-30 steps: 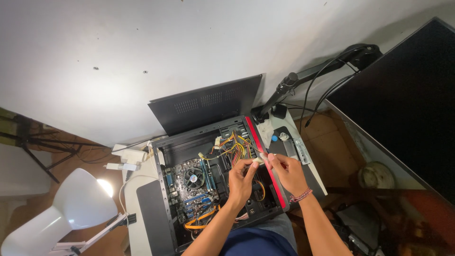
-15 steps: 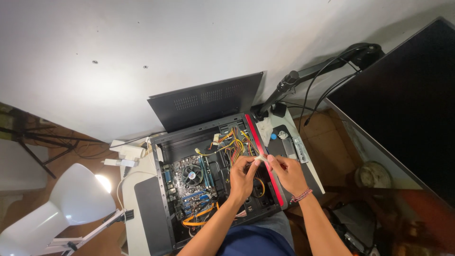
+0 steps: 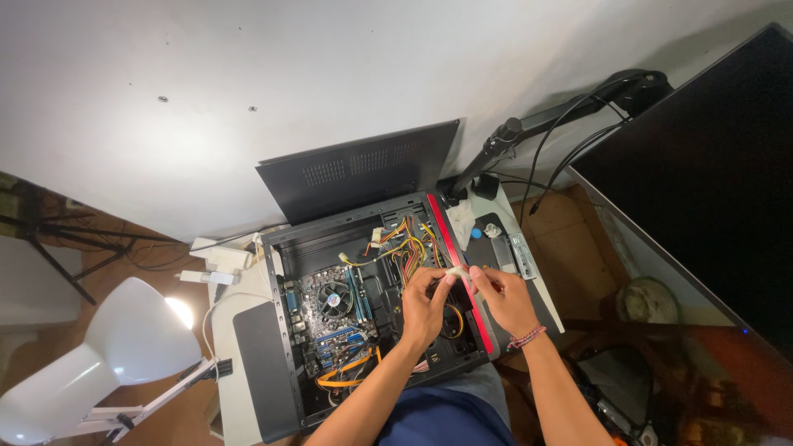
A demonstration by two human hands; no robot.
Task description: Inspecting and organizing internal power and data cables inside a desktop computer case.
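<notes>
White plastic cable connector (image 3: 457, 271): pinched between the fingertips of left hand (image 3: 425, 304) and right hand (image 3: 504, 297), long axis running fingertip to fingertip, both hands equally near. Held just above the open computer case (image 3: 285, 330), beside its red front edge (image 3: 462, 272).

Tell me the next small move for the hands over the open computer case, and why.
Probably ease the white connector apart or lift it clear: the left hand and right hand both pinch it above the open computer case, with loose yellow cables crowding just behind.
</notes>
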